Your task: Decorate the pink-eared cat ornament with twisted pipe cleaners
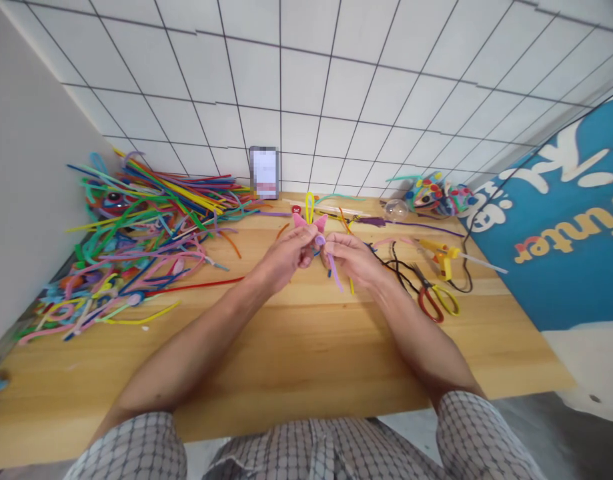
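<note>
Close together over the middle of the table are both my hands, fingers closed in pinches. My left hand [292, 252] grips one end of a purple pipe cleaner [335, 272], rolled there into a small coil. My right hand [355, 257] pinches the same pipe cleaner beside the coil, and its loose tail hangs down between the hands. Just beyond my left fingers shows a pink fuzzy piece [320, 221] with two pointed tips. I cannot tell if the left hand holds it too. A yellow loop [309, 205] stands up behind it.
A large heap of coloured pipe cleaners [151, 233] covers the left side. A phone [265, 173] leans on the tiled wall. To the right are scissors [430, 297], a yellow glue gun [443, 259] with a black cord, a clear ball [396, 211] and colourful decorated pieces [429, 193].
</note>
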